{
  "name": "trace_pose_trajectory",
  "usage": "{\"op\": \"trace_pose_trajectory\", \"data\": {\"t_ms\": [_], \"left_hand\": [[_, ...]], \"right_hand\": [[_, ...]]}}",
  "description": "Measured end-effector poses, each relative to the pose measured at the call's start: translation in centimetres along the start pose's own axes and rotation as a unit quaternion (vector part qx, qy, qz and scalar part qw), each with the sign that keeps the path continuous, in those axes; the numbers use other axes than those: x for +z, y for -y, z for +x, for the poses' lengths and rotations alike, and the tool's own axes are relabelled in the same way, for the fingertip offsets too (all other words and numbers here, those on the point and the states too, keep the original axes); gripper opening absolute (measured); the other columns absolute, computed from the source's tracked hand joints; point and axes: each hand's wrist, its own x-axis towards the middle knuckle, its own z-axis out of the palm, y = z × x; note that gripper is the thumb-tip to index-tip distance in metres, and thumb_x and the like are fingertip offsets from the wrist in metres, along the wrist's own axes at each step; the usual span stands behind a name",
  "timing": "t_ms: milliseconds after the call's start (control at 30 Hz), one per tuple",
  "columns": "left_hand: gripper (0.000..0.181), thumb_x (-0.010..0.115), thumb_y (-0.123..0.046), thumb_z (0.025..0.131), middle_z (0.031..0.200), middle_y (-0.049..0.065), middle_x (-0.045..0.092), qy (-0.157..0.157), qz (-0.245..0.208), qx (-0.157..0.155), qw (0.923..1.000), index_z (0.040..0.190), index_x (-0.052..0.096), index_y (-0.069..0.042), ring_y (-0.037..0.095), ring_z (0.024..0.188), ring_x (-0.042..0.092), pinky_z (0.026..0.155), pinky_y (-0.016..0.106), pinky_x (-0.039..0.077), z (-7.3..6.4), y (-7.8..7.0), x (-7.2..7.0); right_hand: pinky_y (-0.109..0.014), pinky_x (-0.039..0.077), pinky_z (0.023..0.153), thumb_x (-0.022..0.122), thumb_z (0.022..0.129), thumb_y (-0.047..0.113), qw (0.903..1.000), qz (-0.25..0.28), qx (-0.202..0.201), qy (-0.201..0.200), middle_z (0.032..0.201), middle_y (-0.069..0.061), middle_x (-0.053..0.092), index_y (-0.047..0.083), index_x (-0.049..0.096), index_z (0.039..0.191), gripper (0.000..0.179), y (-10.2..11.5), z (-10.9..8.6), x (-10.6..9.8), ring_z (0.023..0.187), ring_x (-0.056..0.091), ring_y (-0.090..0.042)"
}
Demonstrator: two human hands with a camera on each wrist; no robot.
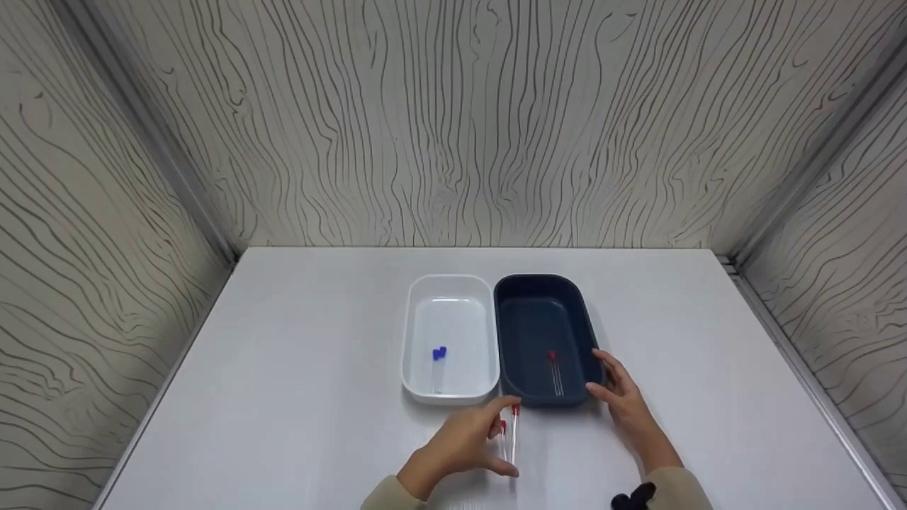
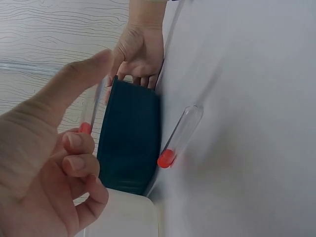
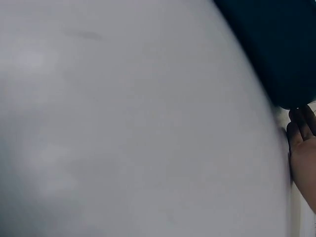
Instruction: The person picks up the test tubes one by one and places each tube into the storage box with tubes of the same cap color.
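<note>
My left hand (image 1: 464, 439) pinches a clear test tube with a red cap (image 1: 514, 433) end to end, index finger at the cap and thumb at the bottom. In the left wrist view, a second red-capped tube (image 2: 183, 133) lies on the white table just beyond the hand. My right hand (image 1: 627, 404) grips the dark blue tray (image 1: 592, 326) at its near right corner, thumb at the rim. Inside that tray, red-capped tubes (image 1: 556, 372) lie side by side. The white tray (image 1: 406, 347) beside it holds two blue-capped tubes (image 1: 438, 365).
The two trays stand side by side on the white table (image 1: 305, 368), long sides next to each other. Wood-patterned panels (image 1: 453, 142) enclose the table at the back and both sides. A small black object (image 1: 633, 497) sits at the right sleeve.
</note>
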Motion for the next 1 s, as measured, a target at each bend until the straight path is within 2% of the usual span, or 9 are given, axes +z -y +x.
{"op": "trace_pose_trajectory", "data": {"t_ms": [33,67,167,233,300,467,633,800,1000], "left_hand": [[0.09,0.089,-0.038,0.061,0.073,-0.012,0.045,-0.001,-0.006,0.001,1.0,0.138,0.044,-0.023,-0.003,0.06,0.032,0.056,0.013,0.029,0.1,0.0,0.0],[0.091,0.089,-0.038,0.061,0.074,-0.01,0.048,-0.002,-0.011,0.003,0.9999,0.138,0.044,-0.023,-0.003,0.06,0.032,0.056,0.013,0.029,0.1,0.1,0.0],[0.091,0.089,-0.036,0.062,0.078,-0.002,0.055,-0.003,-0.029,0.004,0.9996,0.139,0.043,-0.023,-0.004,0.06,0.032,0.056,0.013,0.03,0.3,0.1,-0.2],[0.091,0.09,-0.035,0.062,0.082,0.003,0.059,-0.005,-0.035,0.009,0.9993,0.139,0.043,-0.021,-0.004,0.06,0.033,0.056,0.012,0.03,0.4,0.0,-0.4],[0.091,0.089,-0.035,0.062,0.083,0.004,0.061,-0.009,-0.032,0.014,0.9994,0.139,0.043,-0.02,-0.004,0.061,0.033,0.056,0.012,0.03,0.6,0.0,-0.5],[0.091,0.089,-0.036,0.063,0.082,0.003,0.06,-0.014,-0.024,0.021,0.9994,0.14,0.044,-0.018,-0.004,0.061,0.032,0.056,0.012,0.03,1.0,-0.2,-0.9],[0.091,0.089,-0.037,0.063,0.077,0.0,0.055,-0.015,-0.021,0.019,0.9995,0.14,0.044,-0.018,-0.003,0.06,0.031,0.056,0.013,0.03,1.4,-0.4,-1.2],[0.091,0.088,-0.037,0.064,0.078,0.002,0.056,-0.017,-0.028,0.015,0.9993,0.141,0.043,-0.019,-0.003,0.061,0.032,0.058,0.013,0.031,1.9,-0.5,-1.5],[0.09,0.088,-0.038,0.065,0.076,-0.002,0.052,-0.024,-0.039,0.003,0.999,0.141,0.042,-0.023,-0.003,0.062,0.034,0.059,0.014,0.032,2.6,-0.8,-1.8]], "right_hand": [[-0.002,0.037,0.093,0.058,0.092,0.004,1.0,0.002,-0.002,0.001,0.162,-0.014,0.006,0.007,0.02,0.152,0.071,0.0,0.0,0.0,0.149,0.014,-0.022],[-0.002,0.037,0.093,0.058,0.092,0.004,1.0,0.003,-0.004,0.002,0.162,-0.015,0.006,0.006,0.02,0.152,0.071,0.0,0.0,0.0,0.149,0.017,-0.018],[-0.004,0.039,0.092,0.059,0.092,0.005,1.0,0.002,-0.01,0.0,0.161,-0.017,0.008,0.006,0.022,0.151,0.07,-0.1,0.1,0.0,0.132,0.036,0.005],[-0.005,0.039,0.092,0.059,0.092,0.005,0.9999,0.0,-0.012,0.0,0.161,-0.019,0.009,0.006,0.023,0.151,0.07,-0.2,0.0,0.0,0.118,0.039,0.018],[-0.003,0.039,0.092,0.06,0.092,0.007,0.9999,-0.001,-0.011,0.0,0.162,-0.02,0.007,0.008,0.023,0.151,0.07,-0.2,0.0,-0.1,0.113,0.038,0.022],[-0.003,0.038,0.093,0.06,0.092,0.007,1.0,0.002,-0.006,0.001,0.162,-0.019,0.006,0.009,0.023,0.151,0.07,-0.1,-0.1,-0.1,0.115,0.036,0.02],[-0.004,0.039,0.092,0.06,0.091,0.006,1.0,0.005,0.0,0.0,0.162,-0.016,0.009,0.008,0.022,0.151,0.071,-0.1,0.0,-0.2,0.115,0.041,0.022],[-0.003,0.038,0.093,0.06,0.091,0.007,1.0,0.002,0.002,0.0,0.162,-0.016,0.009,0.008,0.022,0.151,0.071,-0.1,-0.1,-0.2,0.116,0.04,0.021],[-0.005,0.04,0.092,0.058,0.092,0.003,0.9998,0.009,-0.019,-0.001,0.159,-0.013,0.013,0.006,0.022,0.151,0.069,-0.3,0.0,-0.1,0.116,0.042,0.021]]}}
